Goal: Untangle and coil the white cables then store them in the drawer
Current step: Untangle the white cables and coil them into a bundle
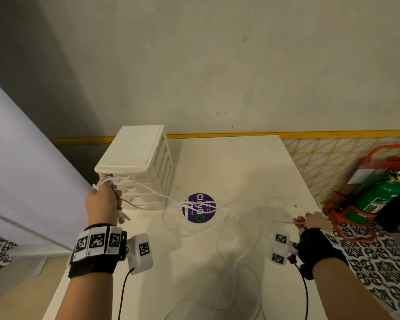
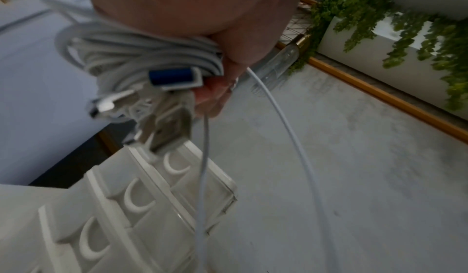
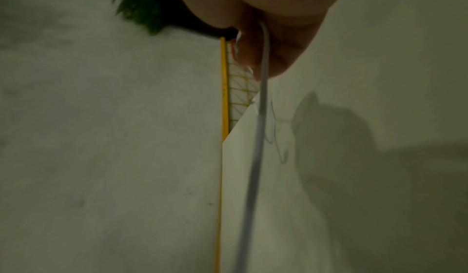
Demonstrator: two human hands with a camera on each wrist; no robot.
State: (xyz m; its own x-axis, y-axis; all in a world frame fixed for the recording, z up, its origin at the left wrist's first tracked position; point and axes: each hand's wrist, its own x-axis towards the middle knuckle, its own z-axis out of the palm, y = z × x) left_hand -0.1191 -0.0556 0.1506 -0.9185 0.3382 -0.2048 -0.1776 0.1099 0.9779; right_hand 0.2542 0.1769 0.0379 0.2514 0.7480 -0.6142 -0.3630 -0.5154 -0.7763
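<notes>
From the head view, the left hand is gripping coiled white cables beside the drawer unit, while the right hand is pinching one strand taut, likely to separate it. The left wrist view is showing fingers curled around the bundle and plugs. The right wrist view is showing fingertips pinching the strand.

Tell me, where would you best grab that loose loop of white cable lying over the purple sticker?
Probably pinch the loose loop at its near curve, coming from above on the right hand side: there it lies single on the table, clear of the crossing strands.
</notes>
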